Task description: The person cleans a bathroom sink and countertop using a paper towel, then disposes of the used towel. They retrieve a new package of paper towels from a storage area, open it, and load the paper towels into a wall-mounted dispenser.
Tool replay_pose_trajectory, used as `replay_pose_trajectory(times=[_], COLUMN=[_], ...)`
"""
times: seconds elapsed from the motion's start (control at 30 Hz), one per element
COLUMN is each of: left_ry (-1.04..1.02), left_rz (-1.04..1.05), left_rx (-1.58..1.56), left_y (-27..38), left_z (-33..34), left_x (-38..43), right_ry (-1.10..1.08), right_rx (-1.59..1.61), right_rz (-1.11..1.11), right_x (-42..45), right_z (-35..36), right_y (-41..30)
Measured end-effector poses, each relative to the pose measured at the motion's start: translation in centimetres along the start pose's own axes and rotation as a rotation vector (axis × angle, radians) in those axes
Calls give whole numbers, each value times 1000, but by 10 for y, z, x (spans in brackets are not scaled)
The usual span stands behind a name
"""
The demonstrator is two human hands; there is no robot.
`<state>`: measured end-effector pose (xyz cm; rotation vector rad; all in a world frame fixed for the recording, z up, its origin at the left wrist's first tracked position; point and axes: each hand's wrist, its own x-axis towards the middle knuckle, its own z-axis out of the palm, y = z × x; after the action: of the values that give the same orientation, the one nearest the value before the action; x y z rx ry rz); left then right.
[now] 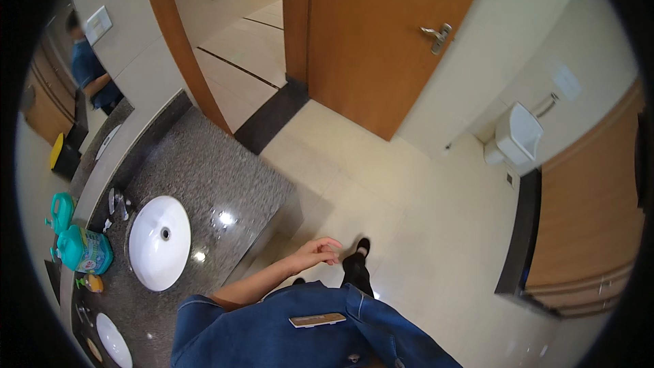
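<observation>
My left hand (316,254) hangs in front of my body over the tiled floor, its fingers loosely bent and apart with nothing in them. It is nearest to the front edge of the dark granite washbasin counter (219,163), but apart from it. My right hand is out of view. A white oval basin (153,250) is set into the counter, with a metal faucet (120,202) behind it. By the mirror stands a large teal jug (89,250) with a printed label. Close to it is a small orange pump bottle (93,283).
An open wooden door (378,36) with a metal handle stands ahead, beside a doorway with a dark threshold (271,115). A white urinal (516,135) hangs on the right wall. Further right is a wooden partition (587,204). A second basin (113,340) sits at lower left.
</observation>
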<state>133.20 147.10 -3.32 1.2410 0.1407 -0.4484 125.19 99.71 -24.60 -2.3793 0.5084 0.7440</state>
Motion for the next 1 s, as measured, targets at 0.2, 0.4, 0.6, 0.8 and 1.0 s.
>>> replay_pose_trajectory(times=[0.2,0.4,0.6,0.8,1.0], left_ry=[372,512,819,744,1028], left_rz=[-48,-10,-71,29,192], left_rx=[-139,-294,-528,-504,-464], left_y=[42,108,99,162,298], left_z=[-31,-54,-140,-297,-452], left_x=[137,185,238,336,351], right_ry=[-147,-114,-135,-632,-664], right_rx=[-66,322,517,-56,-447], right_rz=[-115,-814,-985,-723,-661], right_x=[255,494,495,580,550], right_z=[-44,-143,-137,-17,17], right_y=[-101,-451,-796,-816,-952])
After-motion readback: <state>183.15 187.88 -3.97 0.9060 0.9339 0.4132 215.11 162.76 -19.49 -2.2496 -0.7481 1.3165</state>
